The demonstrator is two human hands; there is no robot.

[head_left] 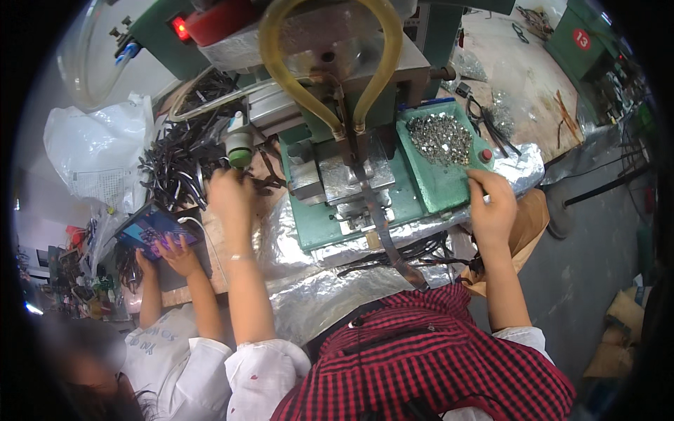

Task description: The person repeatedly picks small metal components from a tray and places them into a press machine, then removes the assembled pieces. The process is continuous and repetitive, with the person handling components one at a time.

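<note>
My left hand (230, 198), smeared by motion, is just below a white and green push-button (240, 156), beside a pile of dark, thin strips (172, 172). Its fingers do not show clearly. My right hand (493, 207) is at the right rim of a green tray (444, 193) that holds many small shiny metal pieces (440, 139). Its thumb and forefinger are pressed together; what they hold, if anything, is too small to tell. Between my hands, a dark strip (381, 228) hangs from the metal block of a green machine (326, 235) down towards my checked apron.
Yellow hoses (390, 42) loop above the machine. A red button (485, 154) sits by the tray. Foil (302, 288) covers the front edge, with dark strips (400, 254) on it. At left, another person's hands (177, 254) touch a tablet (153, 230) near a white plastic bag (98, 151).
</note>
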